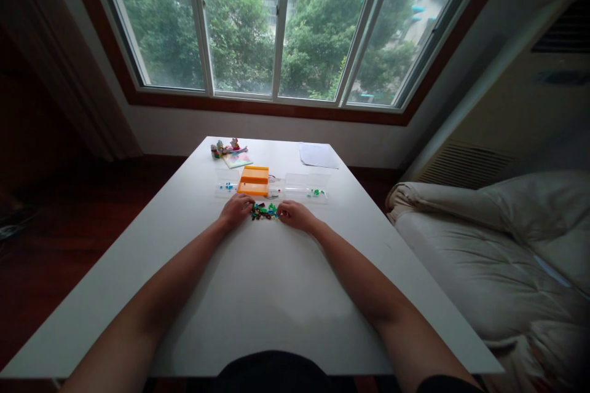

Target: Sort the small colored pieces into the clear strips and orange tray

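Note:
A pile of small coloured pieces (264, 212), green, blue and dark brown, lies on the white table between my hands. They are too small for me to tell whether they are beads or toy bricks. My left hand (236, 209) rests at the pile's left edge, its fingers curled in and pressed together. From the right, my right hand (297, 215) touches the pile with bent fingertips drawn into a pinch. Whatever either hand holds is hidden by the fingers. Just beyond the pile stands an open orange box (253, 188).
A clear tray with blue pieces (227, 186) stands left of the orange box, and another with green pieces (316, 193) to its right. Farther back on the white table (276, 295) are small figurines (235, 144), a pastel booklet (238, 160) and white paper (318, 155).

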`<act>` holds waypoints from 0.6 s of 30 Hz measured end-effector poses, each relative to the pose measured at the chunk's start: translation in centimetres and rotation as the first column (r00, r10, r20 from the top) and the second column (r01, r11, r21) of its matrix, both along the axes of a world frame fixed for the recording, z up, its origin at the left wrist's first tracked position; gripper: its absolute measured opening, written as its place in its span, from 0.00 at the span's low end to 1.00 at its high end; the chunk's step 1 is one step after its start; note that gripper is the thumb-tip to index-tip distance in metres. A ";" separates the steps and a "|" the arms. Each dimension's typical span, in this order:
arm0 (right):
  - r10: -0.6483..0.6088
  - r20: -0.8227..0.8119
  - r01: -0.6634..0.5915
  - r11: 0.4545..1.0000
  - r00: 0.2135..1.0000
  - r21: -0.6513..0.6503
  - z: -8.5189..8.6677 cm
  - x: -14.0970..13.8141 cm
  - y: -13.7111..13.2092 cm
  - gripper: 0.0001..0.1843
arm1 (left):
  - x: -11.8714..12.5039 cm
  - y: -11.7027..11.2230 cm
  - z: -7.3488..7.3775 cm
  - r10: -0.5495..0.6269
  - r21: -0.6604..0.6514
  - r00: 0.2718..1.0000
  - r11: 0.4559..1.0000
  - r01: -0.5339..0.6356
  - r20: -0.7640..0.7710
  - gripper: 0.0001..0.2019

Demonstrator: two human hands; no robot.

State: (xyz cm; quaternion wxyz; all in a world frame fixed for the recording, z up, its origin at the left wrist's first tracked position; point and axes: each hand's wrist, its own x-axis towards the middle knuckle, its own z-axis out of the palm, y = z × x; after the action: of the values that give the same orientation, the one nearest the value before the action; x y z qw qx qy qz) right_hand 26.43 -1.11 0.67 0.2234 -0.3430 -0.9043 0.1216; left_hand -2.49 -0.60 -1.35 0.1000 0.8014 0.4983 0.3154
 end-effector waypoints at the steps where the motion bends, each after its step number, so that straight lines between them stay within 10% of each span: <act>1: 0.002 0.001 -0.002 1.000 1.000 -0.001 0.0 0.0 0.0 0.07 | 0.0 0.0 0.0 -0.001 0.002 1.000 1.000 0.001 0.001 0.12; 18: 0.012 -0.016 -0.013 0.999 1.000 -0.032 0.0 0.0 -0.3 0.08 | 0.0 -0.1 0.1 0.005 -0.011 1.000 1.000 -0.005 0.011 0.12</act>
State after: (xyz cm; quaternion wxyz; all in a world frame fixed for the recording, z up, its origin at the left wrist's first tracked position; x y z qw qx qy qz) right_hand 26.41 -1.37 0.66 0.2241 -0.3398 -0.9026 0.1400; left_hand -2.52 -0.71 -1.29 0.1060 0.7979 0.5015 0.3173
